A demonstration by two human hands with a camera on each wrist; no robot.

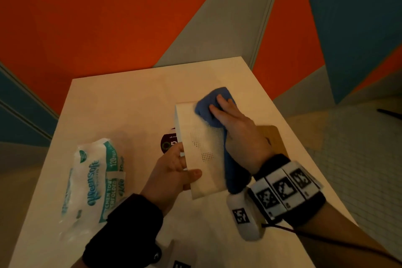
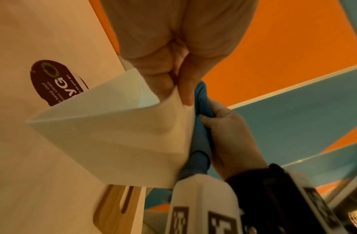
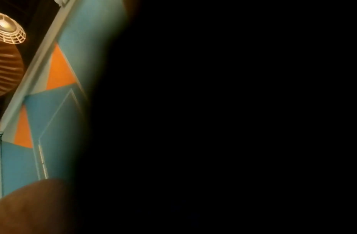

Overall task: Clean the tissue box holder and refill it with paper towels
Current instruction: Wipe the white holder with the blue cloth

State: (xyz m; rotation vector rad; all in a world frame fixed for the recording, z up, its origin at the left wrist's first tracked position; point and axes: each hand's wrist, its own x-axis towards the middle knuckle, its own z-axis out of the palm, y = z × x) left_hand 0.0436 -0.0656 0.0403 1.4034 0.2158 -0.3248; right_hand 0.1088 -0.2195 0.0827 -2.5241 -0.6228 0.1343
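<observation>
A white tissue box holder (image 1: 204, 154) with a dotted pattern on its upper face lies on the table, lifted at an angle. My left hand (image 1: 185, 165) grips its near left edge, thumb on top and fingers down the side; the left wrist view shows this grip on the holder (image 2: 113, 134). My right hand (image 1: 226, 119) lies over a blue cloth (image 1: 206, 106) on the holder's far right part, fingers flat on it. In the left wrist view the right hand (image 2: 229, 134) has its thumb tucked round the cloth (image 2: 201, 139). A plastic pack of paper towels (image 1: 93, 176) lies to the left.
The pale table (image 1: 119, 104) carries a dark round sticker (image 1: 168, 140) behind the holder. A wooden lid (image 1: 274, 137) lies near the table's right edge, under my right wrist. Tiled floor (image 1: 359, 159) lies to the right, orange and blue walls behind. The right wrist view is mostly dark.
</observation>
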